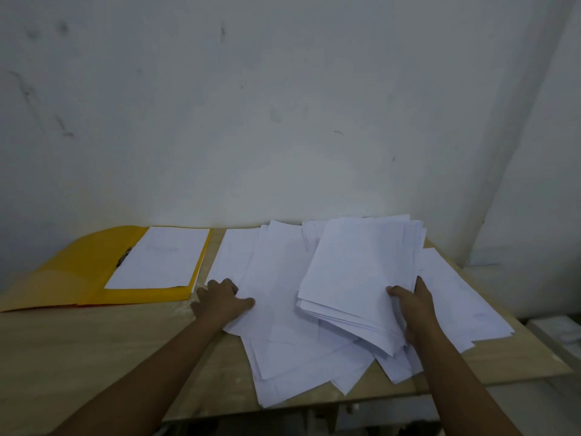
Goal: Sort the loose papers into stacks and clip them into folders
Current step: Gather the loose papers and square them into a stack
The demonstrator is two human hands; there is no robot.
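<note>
Loose white papers [276, 341] lie spread over the right half of the wooden table. My right hand [415, 306] grips a gathered stack of sheets [355, 272] at its near right corner, thumb on top, lifting that end off the pile. My left hand [221, 298] rests knuckles-up on the left edge of the spread sheets, fingers curled against the paper. At the left an open yellow folder [69, 272] lies flat with white sheets [160, 256] held under its dark clip [123, 257].
The wooden table [94, 350] stands against a white wall [251, 121]. Some papers overhang its near edge [273, 401]. To the right the tabletop ends at a corner [559, 369], with pale objects lower down beyond it.
</note>
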